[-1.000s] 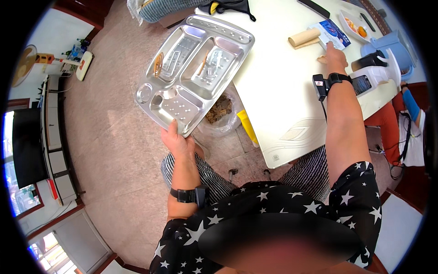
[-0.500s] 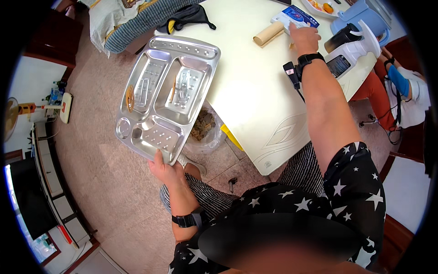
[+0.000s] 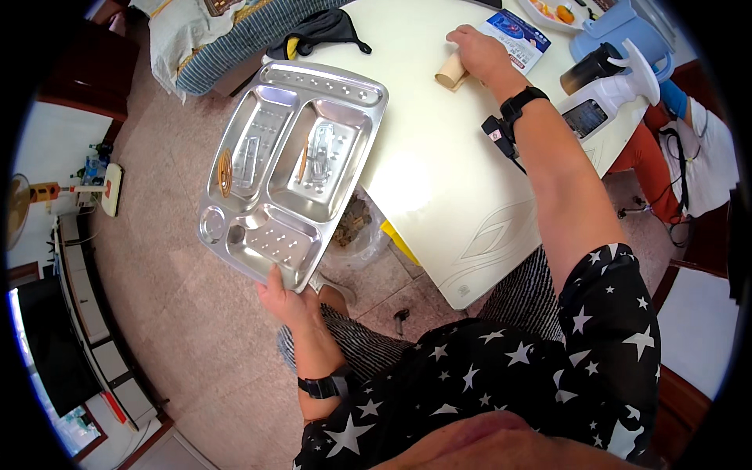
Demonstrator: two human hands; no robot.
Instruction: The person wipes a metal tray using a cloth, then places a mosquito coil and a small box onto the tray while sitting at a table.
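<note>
A steel compartment tray hangs past the left side of the table, its near edge gripped by my left hand with the thumb on top. Inside it, a brown coil rests in the left compartment next to a clear plastic piece. The large compartment holds a thin brown stick and another clear piece. On the table, my right hand closes over a tan paper-like roll and hides most of it. A blue and white box lies just beyond that hand.
Right of my arm are a white stand with a phone, a dark cup and a blue pitcher. A grey-black cloth item lies at the far table edge. Below the tray stands a lined bin. Another person sits at right.
My right hand has moved left from the blue and white box onto the tan roll. My left hand still holds the tray, which has shifted slightly right.
</note>
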